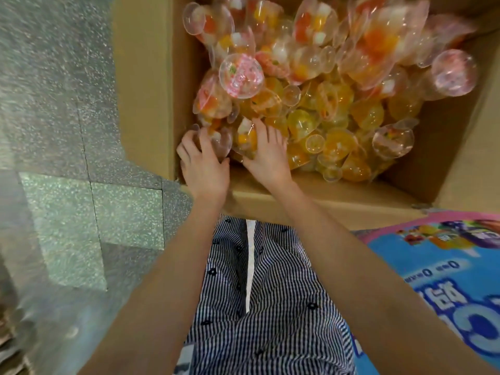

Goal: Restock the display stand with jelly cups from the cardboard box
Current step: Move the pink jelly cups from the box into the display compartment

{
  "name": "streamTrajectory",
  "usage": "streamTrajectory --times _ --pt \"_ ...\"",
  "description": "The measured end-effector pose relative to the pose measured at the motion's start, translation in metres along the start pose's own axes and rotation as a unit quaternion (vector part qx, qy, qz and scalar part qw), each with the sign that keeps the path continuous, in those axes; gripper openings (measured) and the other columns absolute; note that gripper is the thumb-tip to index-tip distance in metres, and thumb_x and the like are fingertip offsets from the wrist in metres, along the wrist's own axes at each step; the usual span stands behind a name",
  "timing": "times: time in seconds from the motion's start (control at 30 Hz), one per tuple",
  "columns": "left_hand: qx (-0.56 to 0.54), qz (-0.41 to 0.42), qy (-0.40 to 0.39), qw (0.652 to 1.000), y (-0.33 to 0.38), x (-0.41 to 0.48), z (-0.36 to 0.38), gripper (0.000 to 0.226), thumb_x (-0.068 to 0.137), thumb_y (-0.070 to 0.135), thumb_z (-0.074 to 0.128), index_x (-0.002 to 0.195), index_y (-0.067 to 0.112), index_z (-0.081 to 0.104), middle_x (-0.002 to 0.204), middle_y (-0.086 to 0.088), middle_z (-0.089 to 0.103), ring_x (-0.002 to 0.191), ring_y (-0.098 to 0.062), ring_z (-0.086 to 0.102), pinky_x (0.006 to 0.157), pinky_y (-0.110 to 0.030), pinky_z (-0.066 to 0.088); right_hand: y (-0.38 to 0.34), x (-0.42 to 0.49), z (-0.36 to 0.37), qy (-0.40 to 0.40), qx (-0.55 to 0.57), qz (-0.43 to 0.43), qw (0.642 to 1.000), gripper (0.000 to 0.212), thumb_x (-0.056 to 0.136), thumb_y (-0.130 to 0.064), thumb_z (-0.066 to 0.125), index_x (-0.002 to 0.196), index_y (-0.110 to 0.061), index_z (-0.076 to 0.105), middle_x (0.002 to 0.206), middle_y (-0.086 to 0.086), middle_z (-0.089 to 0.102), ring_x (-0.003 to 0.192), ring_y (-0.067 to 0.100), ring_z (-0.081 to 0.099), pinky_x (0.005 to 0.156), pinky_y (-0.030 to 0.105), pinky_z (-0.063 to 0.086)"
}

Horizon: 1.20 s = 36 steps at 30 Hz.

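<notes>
Glossy, clear, round jelly cups (324,109) are lying heaped in the matte cardboard box (146,77) upper centre, tipping every which way. Left grip (203,161) and right grip (267,155) are each curling round cups at its lower-left corner.

Clear jelly cups (324,104), filled orange, yellow and pink, are lying heaped in the open cardboard box (146,77), under and beyond the left hand (203,166) and right hand (270,158).
</notes>
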<state>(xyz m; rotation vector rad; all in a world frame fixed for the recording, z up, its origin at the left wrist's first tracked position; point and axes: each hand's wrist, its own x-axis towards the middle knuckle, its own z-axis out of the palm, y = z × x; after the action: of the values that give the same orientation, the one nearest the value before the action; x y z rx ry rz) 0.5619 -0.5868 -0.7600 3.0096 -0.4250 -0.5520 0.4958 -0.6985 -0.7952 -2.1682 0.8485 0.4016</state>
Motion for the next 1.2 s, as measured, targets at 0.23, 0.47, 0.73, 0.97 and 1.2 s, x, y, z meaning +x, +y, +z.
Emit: streamTrajectory --times 0.23,0.47,0.73,0.97,1.2 --pt "-0.053 -0.004 -0.005 0.999 0.001 -0.007 -0.012 0.068 0.073 0.032 0.076 0.133 0.011 0.05 0.126 -0.017 0.047 0.115 -0.035 0.044 0.091 -0.043 0.045 0.015 -0.023 -0.032 0.006 0.077 0.014 0.997 0.087 0.077 -0.022 0.074 0.149 -0.016 0.026 0.141 0.012 0.039 0.134 0.029 0.034 0.114 0.043 0.029" --pt "-0.202 -0.048 -0.071 0.976 0.002 -0.046 -0.063 0.073 0.077 0.042 0.075 0.139 0.017 0.047 0.127 -0.01 0.04 0.121 -0.027 0.043 0.102 -0.032 0.037 -0.012 -0.059 -0.074 0.025 0.16 0.088 0.983 0.088 0.07 -0.026 0.081 0.142 -0.013 0.032 0.134 0.009 0.034 0.127 0.024 0.036 0.109 0.041 0.037" --pt "-0.341 -0.089 -0.1 0.931 0.006 -0.042 -0.102 0.088 0.055 0.086 0.064 0.122 0.029 0.06 0.113 0.002 0.062 0.103 -0.017 0.061 0.096 -0.043 0.05 -0.048 -0.134 -0.108 0.135 0.324 0.155 0.923 0.08 0.074 -0.042 0.081 0.137 -0.019 0.039 0.124 -0.006 0.051 0.112 0.008 0.049 0.096 0.021 0.042" --pt "-0.376 0.054 -0.21 0.901 0.015 -0.054 -0.182 0.069 0.072 0.053 0.077 0.127 0.014 0.06 0.105 0.003 0.063 0.101 -0.018 0.059 0.092 -0.034 0.048 -0.085 -0.202 -0.114 0.287 0.418 0.201 0.838 0.082 0.071 -0.04 0.084 0.135 -0.023 0.036 0.128 -0.007 0.042 0.119 0.006 0.041 0.096 0.018 0.032" --pt "-0.372 0.203 -0.267 0.866 0.011 -0.087 -0.235 0.073 0.074 0.054 0.076 0.133 0.017 0.055 0.118 0.001 0.062 0.108 -0.019 0.061 0.098 -0.039 0.049 -0.126 -0.28 -0.114 0.439 0.451 0.186 0.754 0.083 0.072 -0.034 0.085 0.139 -0.02 0.038 0.133 -0.008 0.045 0.121 0.005 0.042 0.105 0.029 0.037"
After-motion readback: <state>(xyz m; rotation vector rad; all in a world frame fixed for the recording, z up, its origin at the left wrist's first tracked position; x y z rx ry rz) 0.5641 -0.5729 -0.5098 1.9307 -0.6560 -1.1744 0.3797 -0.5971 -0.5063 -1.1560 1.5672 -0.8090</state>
